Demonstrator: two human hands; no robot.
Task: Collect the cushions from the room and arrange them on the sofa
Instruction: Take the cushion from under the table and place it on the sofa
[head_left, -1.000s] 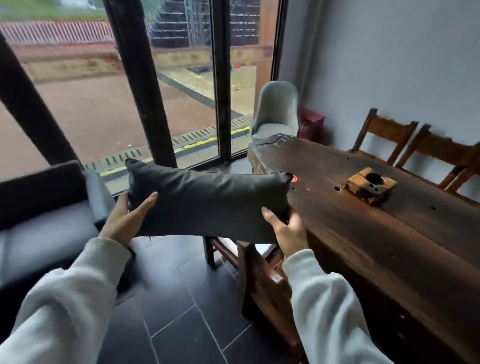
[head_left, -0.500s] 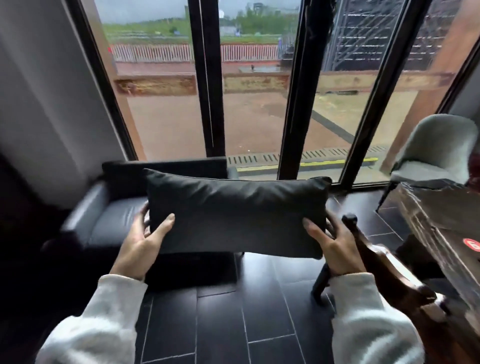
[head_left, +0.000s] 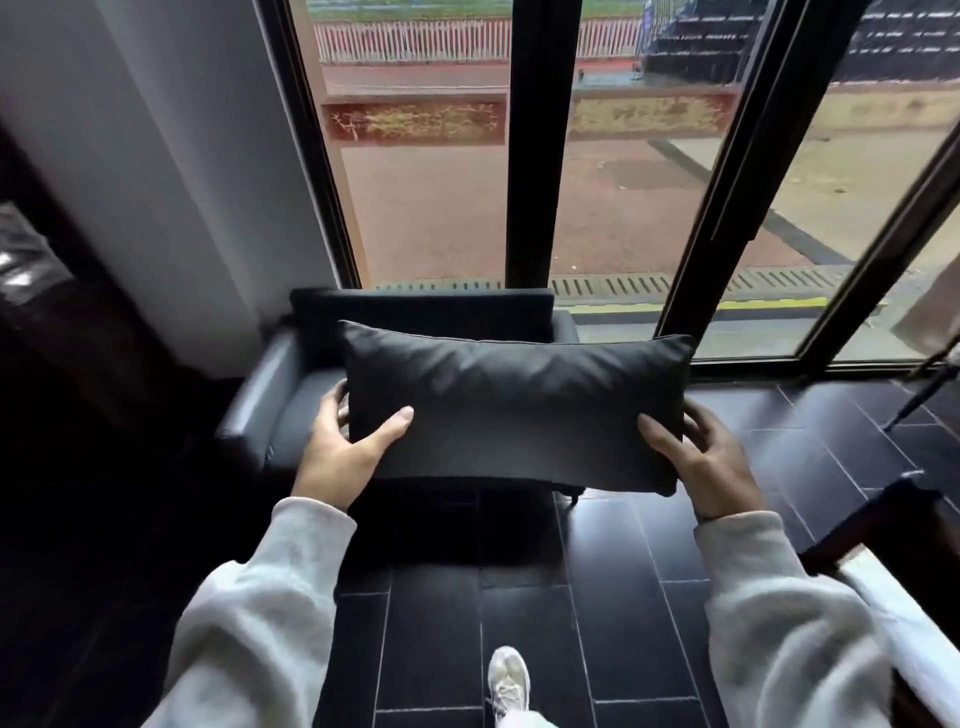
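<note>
I hold a dark grey rectangular cushion (head_left: 514, 405) lengthwise in front of me, in the air above the sofa's seat. My left hand (head_left: 345, 449) grips its left end, thumb on the front face. My right hand (head_left: 698, 457) grips its right end the same way. Behind and below the cushion stands a small dark leather sofa (head_left: 415, 309) against the window; its backrest and grey left armrest (head_left: 254, 400) show, and the cushion hides most of the seat.
Tall black-framed windows (head_left: 535, 156) rise behind the sofa. A white wall (head_left: 171, 156) is at the left, with dark furniture beside it. A wooden chair (head_left: 883, 525) edge is at the right. My white shoe (head_left: 509, 680) is on the black tiled floor.
I have turned left from the wooden table and stepped closer to the sofa. The cushion, still held in both hands, now hangs right over the seat.
</note>
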